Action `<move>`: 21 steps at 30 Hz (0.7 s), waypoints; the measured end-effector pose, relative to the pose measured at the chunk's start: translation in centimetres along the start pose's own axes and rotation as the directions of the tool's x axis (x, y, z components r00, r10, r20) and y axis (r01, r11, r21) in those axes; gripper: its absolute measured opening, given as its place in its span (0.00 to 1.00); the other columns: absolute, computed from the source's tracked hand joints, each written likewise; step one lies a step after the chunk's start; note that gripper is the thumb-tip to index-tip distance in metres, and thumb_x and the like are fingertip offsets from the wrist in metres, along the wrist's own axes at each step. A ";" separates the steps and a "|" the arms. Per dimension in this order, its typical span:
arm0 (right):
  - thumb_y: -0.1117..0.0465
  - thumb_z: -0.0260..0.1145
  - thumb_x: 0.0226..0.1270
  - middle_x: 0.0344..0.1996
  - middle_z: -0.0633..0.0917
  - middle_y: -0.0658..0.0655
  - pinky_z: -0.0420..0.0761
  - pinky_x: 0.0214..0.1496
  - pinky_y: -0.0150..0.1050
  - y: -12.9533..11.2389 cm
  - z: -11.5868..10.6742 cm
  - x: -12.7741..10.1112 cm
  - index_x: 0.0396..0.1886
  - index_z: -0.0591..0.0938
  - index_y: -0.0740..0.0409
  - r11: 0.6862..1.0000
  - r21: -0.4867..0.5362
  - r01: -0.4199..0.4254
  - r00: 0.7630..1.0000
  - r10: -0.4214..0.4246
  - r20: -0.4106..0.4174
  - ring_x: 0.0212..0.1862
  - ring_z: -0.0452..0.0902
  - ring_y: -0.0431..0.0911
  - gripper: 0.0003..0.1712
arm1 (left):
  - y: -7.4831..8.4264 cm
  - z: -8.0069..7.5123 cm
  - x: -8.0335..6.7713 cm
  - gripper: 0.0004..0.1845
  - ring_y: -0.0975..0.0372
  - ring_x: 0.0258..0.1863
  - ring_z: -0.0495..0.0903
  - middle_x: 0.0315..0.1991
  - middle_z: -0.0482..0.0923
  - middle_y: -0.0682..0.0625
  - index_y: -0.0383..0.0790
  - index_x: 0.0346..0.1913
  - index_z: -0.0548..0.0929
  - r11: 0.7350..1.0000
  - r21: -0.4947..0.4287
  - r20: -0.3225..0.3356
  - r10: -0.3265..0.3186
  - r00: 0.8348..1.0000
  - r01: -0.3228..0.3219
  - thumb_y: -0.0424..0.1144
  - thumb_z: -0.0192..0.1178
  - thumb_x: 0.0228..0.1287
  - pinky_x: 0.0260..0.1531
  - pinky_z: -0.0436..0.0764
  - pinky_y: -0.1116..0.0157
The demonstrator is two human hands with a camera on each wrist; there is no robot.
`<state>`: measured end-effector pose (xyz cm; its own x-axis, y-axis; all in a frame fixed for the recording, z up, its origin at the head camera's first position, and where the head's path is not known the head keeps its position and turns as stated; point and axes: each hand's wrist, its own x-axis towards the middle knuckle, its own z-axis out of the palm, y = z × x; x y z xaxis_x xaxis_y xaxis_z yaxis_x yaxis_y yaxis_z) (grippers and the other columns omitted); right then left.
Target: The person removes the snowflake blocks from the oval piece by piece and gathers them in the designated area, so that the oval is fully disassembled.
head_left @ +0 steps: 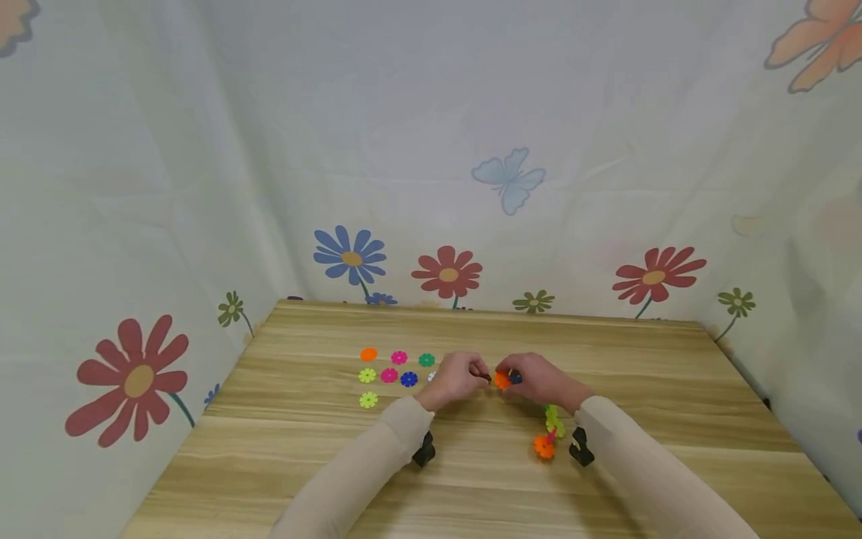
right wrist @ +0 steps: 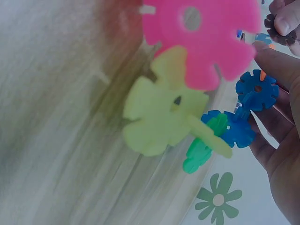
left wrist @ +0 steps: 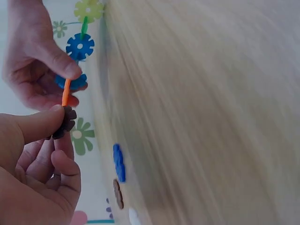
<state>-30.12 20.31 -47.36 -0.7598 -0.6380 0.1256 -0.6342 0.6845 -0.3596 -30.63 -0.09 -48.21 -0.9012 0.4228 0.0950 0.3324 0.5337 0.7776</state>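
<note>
Sleeved forearms fill the near edge of the head view, and beyond them we find the left hand pinching a dark brown disc between thumb and curled fingers, while the right hand grips a chain of slotted discs just above the counter, its tail trailing down toward the wrist. We judge the discs light, stiff and thin-edged plastic, best pinched across the flat faces near the slots. No containers appear; loose discs lie flat left of the hands.
</note>
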 end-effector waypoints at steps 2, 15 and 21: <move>0.59 0.73 0.56 0.40 0.83 0.51 0.77 0.46 0.42 -0.1 0.0 0.0 0.47 0.82 0.60 1.000 -0.007 -0.005 1.000 0.005 0.004 0.41 0.78 0.44 0.19 | -0.1 -0.6 -0.2 0.05 0.65 0.27 0.77 0.27 0.80 0.55 0.43 0.30 0.81 0.999 -0.030 0.010 -0.024 1.000 0.024 0.33 0.68 0.55 0.27 0.75 0.70; 0.58 0.72 0.57 0.42 0.83 0.51 0.77 0.48 0.44 -0.3 0.0 0.2 0.48 0.82 0.60 0.999 -0.026 -0.037 0.999 0.038 0.025 0.44 0.78 0.44 0.20 | -1.1 -5.2 -1.9 0.11 0.46 0.36 0.82 0.31 0.78 0.46 0.37 0.45 0.78 0.967 -0.220 -0.006 -0.137 0.991 0.132 0.34 0.65 0.60 0.36 0.80 0.52; 0.57 0.72 0.57 0.43 0.83 0.50 0.77 0.49 0.43 -0.4 0.1 0.1 0.48 0.82 0.59 0.999 -0.027 -0.046 0.999 0.047 0.024 0.44 0.78 0.43 0.20 | -1.6 -6.9 -2.6 0.16 0.53 0.33 0.78 0.33 0.78 0.47 0.35 0.49 0.79 0.979 -0.158 0.028 -0.128 0.991 0.131 0.29 0.66 0.56 0.36 0.79 0.52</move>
<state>-29.94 19.95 -47.32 -0.7849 -0.6136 0.0864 -0.6021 0.7222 -0.3404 -30.76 -7.09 -45.36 -0.9284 0.3710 -0.0231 0.1630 0.4620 0.8718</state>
